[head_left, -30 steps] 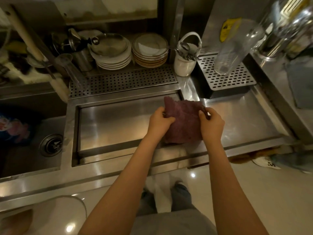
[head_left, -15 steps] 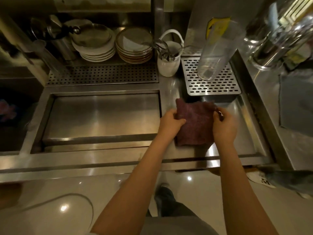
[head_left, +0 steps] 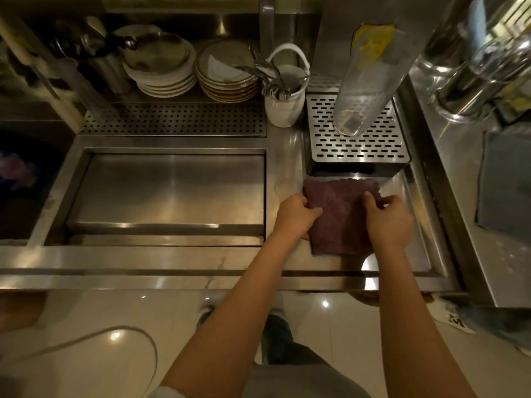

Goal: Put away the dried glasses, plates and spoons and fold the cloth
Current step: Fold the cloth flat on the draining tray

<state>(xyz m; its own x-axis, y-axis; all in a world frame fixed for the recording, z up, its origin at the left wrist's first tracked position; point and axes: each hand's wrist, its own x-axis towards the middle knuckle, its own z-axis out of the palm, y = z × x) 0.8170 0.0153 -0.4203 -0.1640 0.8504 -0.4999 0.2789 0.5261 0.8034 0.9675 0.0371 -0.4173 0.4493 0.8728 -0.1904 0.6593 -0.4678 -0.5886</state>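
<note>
Now, cloth (head_left: 340, 214) flat on counter (head_left: 172, 259), btwn L hand (head_left: 296, 216) & R hand (head_left: 389, 222), fingers pinching side edges.

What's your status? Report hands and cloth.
Left hand and right hand both gripping purple cloth edges. Cloth on steel counter, near side of drip tray. Nothing blocking.

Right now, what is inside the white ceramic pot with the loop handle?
Metal cutlery stands bunched in the white ceramic pot, ends leaning left over its rim. Its wall hides their lower parts and the bottom.
</note>
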